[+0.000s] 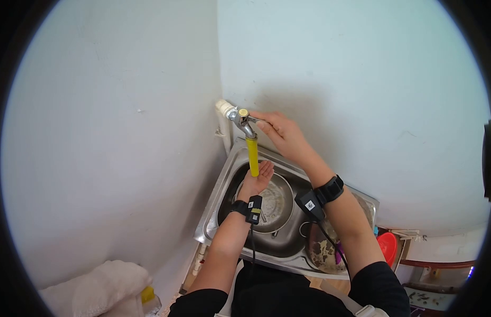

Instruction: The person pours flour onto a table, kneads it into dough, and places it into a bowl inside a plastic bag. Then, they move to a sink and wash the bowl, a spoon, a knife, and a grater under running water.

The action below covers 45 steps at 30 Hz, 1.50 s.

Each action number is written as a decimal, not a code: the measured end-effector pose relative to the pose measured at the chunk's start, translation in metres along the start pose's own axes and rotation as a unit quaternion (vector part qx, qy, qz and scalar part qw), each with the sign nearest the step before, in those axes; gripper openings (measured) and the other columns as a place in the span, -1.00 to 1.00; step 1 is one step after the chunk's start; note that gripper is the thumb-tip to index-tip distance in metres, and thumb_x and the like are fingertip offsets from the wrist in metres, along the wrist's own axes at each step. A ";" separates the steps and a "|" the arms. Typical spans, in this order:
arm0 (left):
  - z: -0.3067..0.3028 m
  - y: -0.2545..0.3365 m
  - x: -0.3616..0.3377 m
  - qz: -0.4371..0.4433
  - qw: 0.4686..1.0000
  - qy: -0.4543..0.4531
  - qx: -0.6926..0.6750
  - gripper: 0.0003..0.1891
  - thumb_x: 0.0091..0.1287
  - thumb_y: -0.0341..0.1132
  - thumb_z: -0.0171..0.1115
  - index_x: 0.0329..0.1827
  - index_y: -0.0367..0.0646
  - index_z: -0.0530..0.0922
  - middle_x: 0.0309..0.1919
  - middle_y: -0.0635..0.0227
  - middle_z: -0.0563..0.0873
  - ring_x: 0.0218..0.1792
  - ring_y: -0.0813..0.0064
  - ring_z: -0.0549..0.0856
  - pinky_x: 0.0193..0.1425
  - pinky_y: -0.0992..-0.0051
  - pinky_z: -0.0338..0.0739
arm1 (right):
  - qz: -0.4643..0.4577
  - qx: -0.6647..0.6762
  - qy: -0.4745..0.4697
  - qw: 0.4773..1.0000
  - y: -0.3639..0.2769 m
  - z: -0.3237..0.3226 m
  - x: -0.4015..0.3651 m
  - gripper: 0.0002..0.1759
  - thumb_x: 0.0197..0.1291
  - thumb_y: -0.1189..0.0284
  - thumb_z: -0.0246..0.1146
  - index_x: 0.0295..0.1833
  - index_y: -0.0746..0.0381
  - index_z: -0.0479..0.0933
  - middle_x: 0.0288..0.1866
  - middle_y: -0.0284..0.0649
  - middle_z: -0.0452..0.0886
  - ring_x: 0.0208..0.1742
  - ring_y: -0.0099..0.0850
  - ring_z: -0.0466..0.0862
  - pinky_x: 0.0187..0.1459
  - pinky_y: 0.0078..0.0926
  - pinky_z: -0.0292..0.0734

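Note:
My right hand (287,138) is closed on the lever handle (257,119) of the metal tap (245,127), thumb and fingers pinching it from the right. A yellow hose (253,156) hangs from the spout. Right at its lower end is my left hand (261,178), palm up with the fingers stretched out. Part of that palm is hidden behind the hose. Below the left hand, a round metal pan (279,203) lies in the steel sink (211,219). Black bands with small boxes are strapped around both wrists, each with a cable.
White pipework (224,113) feeds the tap at the wall corner. A blotchy brown round item (323,253) sits on the drainboard beside something purple (339,254). Farther right is a red basin (387,246). A pale towel (110,288) lies at lower left. Walls rise close behind and left.

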<state>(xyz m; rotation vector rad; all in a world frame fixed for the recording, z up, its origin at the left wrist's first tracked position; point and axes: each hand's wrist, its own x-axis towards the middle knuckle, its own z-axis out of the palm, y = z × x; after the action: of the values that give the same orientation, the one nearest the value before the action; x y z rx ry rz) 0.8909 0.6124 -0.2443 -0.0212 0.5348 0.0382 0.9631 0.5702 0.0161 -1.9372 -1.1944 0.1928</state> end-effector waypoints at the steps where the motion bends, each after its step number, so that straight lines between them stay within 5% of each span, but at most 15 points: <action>1: -0.001 -0.002 0.000 0.010 1.000 0.000 0.013 -0.73 0.27 -0.30 -0.08 -0.11 -0.34 0.41 -0.06 0.13 0.50 0.03 0.25 0.46 0.15 0.34 0.32 | 0.001 -0.001 0.000 1.000 0.002 -0.001 -0.002 -0.68 0.20 0.37 0.02 0.07 0.17 0.42 -0.33 -0.21 0.52 -0.33 -0.41 0.47 -0.21 -0.53 0.37; 8: -0.014 0.003 0.007 0.136 0.975 -0.068 0.161 -0.76 0.28 -0.27 -0.06 -0.12 -0.22 0.43 -0.20 0.26 0.52 -0.04 0.42 0.49 0.06 0.41 0.35 | 0.264 0.368 0.065 0.889 0.112 0.094 -0.093 -0.60 0.26 0.22 -0.04 0.02 0.32 0.37 -0.17 -0.27 0.53 -0.21 -0.55 0.49 -0.13 -0.58 0.38; 10: -0.024 -0.002 0.010 0.153 0.936 -0.093 0.303 -0.65 0.33 -0.21 -0.12 0.06 -0.26 0.35 0.01 0.21 0.48 0.01 0.43 0.46 0.11 0.50 0.34 | 0.264 0.403 0.037 0.875 0.133 0.139 -0.114 -0.60 0.26 0.19 -0.04 -0.01 0.30 0.38 -0.18 -0.30 0.52 -0.22 -0.57 0.47 -0.13 -0.59 0.37; 12: 0.008 -0.024 -0.017 0.182 0.930 0.111 0.298 -0.59 0.33 -0.09 -0.15 0.10 -0.18 0.33 -0.03 0.23 0.47 0.03 0.41 0.44 0.10 0.42 0.29 | 0.387 0.520 0.080 0.757 0.137 0.170 -0.120 -0.52 0.28 0.20 -0.10 0.21 0.27 0.22 0.09 -0.23 0.39 0.11 -0.51 0.36 0.11 -0.53 0.23; 15: -0.015 -0.032 -0.033 0.161 0.872 0.139 0.440 -0.47 0.34 0.04 -0.26 0.21 -0.16 0.22 0.04 0.25 0.41 0.09 0.43 0.36 0.14 0.44 0.22 | 0.423 0.634 0.107 0.639 0.134 0.166 -0.104 -0.48 0.28 0.16 -0.11 0.26 0.23 0.15 0.17 -0.25 0.28 0.21 -0.52 0.21 0.18 -0.56 0.10; 18: -0.007 -0.005 -0.051 0.093 0.892 0.166 0.410 -0.41 0.32 0.10 -0.29 0.21 -0.18 0.22 0.06 0.26 0.40 0.11 0.47 0.33 0.15 0.48 0.19 | 0.421 0.579 0.026 0.698 0.101 0.179 -0.102 -0.47 0.27 0.12 -0.10 0.26 0.18 0.17 0.17 -0.29 0.27 0.20 -0.52 0.20 0.20 -0.57 0.04; 20: -0.027 0.016 -0.032 0.127 0.942 0.040 0.308 -0.34 0.31 0.16 -0.34 0.34 -0.09 -0.02 0.25 0.15 0.17 0.26 0.34 0.16 0.25 0.42 0.09 | 0.414 0.559 0.066 0.716 0.088 0.188 -0.096 -0.50 0.27 0.14 -0.08 0.26 0.12 0.18 0.14 -0.32 0.31 0.10 -0.54 0.29 0.10 -0.57 0.18; 23: -0.007 -0.005 -0.047 0.101 0.935 0.108 0.324 -0.44 0.33 0.05 -0.25 0.26 -0.15 0.10 0.14 0.21 0.29 0.17 0.43 0.26 0.20 0.47 0.14 | 0.388 0.582 0.078 0.711 0.122 0.189 -0.102 -0.67 0.23 0.26 0.01 0.06 0.16 0.34 -0.21 -0.38 0.45 -0.20 -0.61 0.42 -0.15 -0.60 0.35; 27: 0.002 -0.006 -0.049 0.157 0.890 0.120 0.411 -0.56 0.34 -0.12 -0.12 0.21 -0.12 0.18 0.01 0.22 0.44 0.09 0.43 0.38 0.13 0.48 0.25 | 0.359 0.620 0.134 0.684 0.141 0.191 -0.094 -0.74 0.20 0.32 0.06 -0.05 0.20 0.37 -0.35 -0.35 0.46 -0.26 -0.54 0.47 -0.15 -0.55 0.38; 29: 0.002 0.001 -0.046 0.211 0.876 0.123 0.416 -0.57 0.34 -0.16 -0.11 0.22 -0.09 0.17 0.01 0.21 0.45 0.08 0.42 0.39 0.11 0.47 0.28 | 0.361 0.689 0.204 0.594 0.124 0.190 -0.088 -0.76 0.18 0.38 0.06 -0.06 0.24 0.38 -0.33 -0.31 0.49 -0.25 -0.46 0.51 -0.10 -0.50 0.42; 31: -0.006 0.013 -0.039 0.077 0.986 -0.055 0.136 -0.62 0.30 -0.22 -0.04 0.12 -0.21 0.31 0.01 0.20 0.47 0.06 0.39 0.44 0.15 0.49 0.29 | 0.337 0.736 0.217 0.546 0.115 0.187 -0.077 -0.77 0.19 0.39 0.04 -0.08 0.26 0.38 -0.28 -0.28 0.51 -0.19 -0.42 0.51 -0.07 -0.46 0.43; 35: 0.004 0.017 -0.026 0.104 0.989 -0.052 0.093 -0.74 0.26 -0.32 0.02 -0.02 -0.20 0.39 -0.19 0.29 0.55 -0.15 0.47 0.55 -0.05 0.57 0.43 | 0.293 0.827 0.201 0.435 0.127 0.190 -0.082 -0.75 0.23 0.36 0.00 -0.09 0.29 0.40 -0.12 -0.20 0.52 -0.04 -0.34 0.50 0.02 -0.43 0.41; 40: 0.016 0.011 -0.008 0.110 0.958 0.011 0.263 -0.84 0.18 -0.28 0.18 -0.32 -0.16 0.44 -0.53 0.48 0.46 -0.48 0.62 0.50 -0.41 0.65 0.41 | 0.305 0.826 0.188 0.436 0.122 0.161 -0.094 -0.62 0.24 0.22 -0.02 -0.11 0.36 0.41 -0.14 -0.18 0.51 -0.09 -0.37 0.50 0.04 -0.48 0.37; 43: 0.018 -0.003 -0.003 0.098 0.931 0.050 0.349 -0.79 0.15 -0.22 0.22 -0.57 -0.04 0.42 -0.59 0.48 0.52 -0.55 0.68 0.47 -0.48 0.63 0.36 | 0.338 0.727 0.194 0.564 0.130 0.160 -0.112 -0.57 0.28 0.18 -0.11 -0.10 0.36 0.40 -0.18 -0.17 0.50 -0.13 -0.41 0.50 -0.04 -0.50 0.40; 45: 0.017 -0.010 -0.006 0.199 0.787 0.128 0.570 -0.71 0.16 -0.19 0.19 -0.64 -0.12 0.41 -0.69 0.41 0.49 -0.62 0.57 0.49 -0.54 0.54 0.36 | 0.362 0.699 0.144 0.600 0.131 0.142 -0.122 -0.63 0.28 0.21 -0.09 -0.09 0.31 0.40 -0.14 -0.20 0.48 -0.13 -0.43 0.50 -0.05 -0.52 0.40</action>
<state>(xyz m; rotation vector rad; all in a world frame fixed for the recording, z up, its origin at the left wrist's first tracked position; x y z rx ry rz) 0.8947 0.6026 -0.2270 1.3034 0.7581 0.1214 0.9125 0.5273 -0.2023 -0.7540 0.2272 0.8872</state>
